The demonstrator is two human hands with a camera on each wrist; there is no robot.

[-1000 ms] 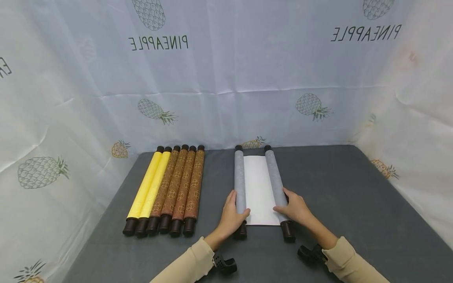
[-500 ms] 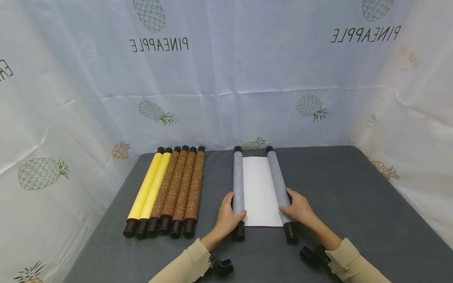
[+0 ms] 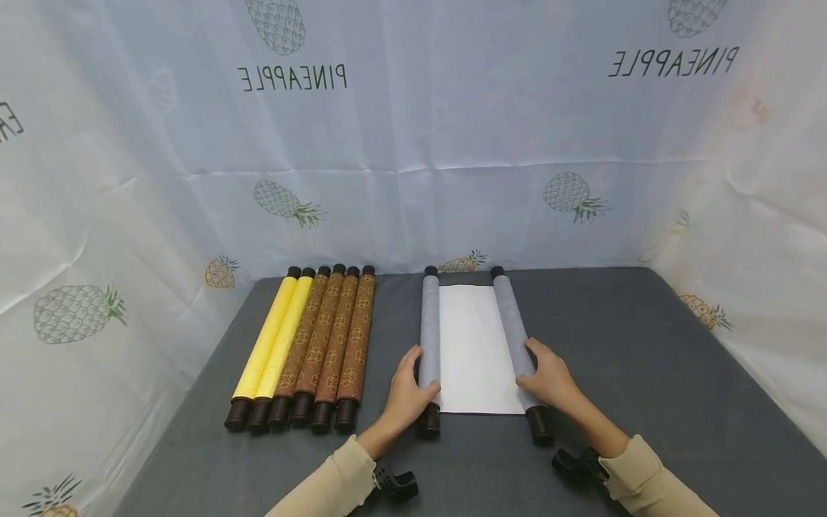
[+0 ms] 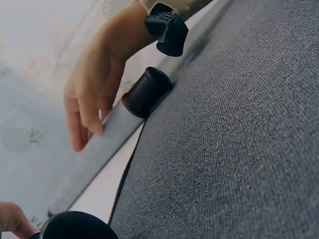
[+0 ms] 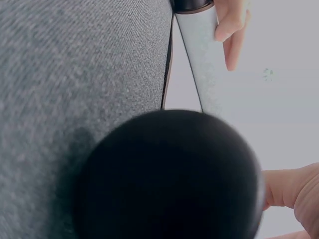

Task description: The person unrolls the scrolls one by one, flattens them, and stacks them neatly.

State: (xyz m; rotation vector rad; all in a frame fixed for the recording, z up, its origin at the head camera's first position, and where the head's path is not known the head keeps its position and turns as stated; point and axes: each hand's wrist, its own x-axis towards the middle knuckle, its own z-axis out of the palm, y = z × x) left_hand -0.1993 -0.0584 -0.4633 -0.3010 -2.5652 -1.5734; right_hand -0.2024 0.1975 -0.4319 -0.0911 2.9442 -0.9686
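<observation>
Our left hand (image 3: 403,395) grips left roll (image 3: 430,323), right hand (image 3: 554,378) grips right roll (image 3: 512,316), sheet (image 3: 477,352) between — maybe so it lies flat. Six rolls (image 3: 316,348) well left of sheet — maybe for room.

A partly unrolled scroll (image 3: 474,323) is lying on a table (image 3: 646,359), its sheet (image 3: 481,366) stretching between a left roller (image 3: 430,323) and a right roller (image 3: 512,316). A person's left hand (image 3: 407,391) is gripping the left roller close to its near end, while the right hand (image 3: 552,377) is doing likewise on the right roller. To the scroll's left, six rolled scrolls (image 3: 319,345) are lying side by side. A cloth backdrop (image 3: 420,129) is hanging behind the table's far edge, side cloths (image 3: 97,237) flanking it left and right.
</observation>
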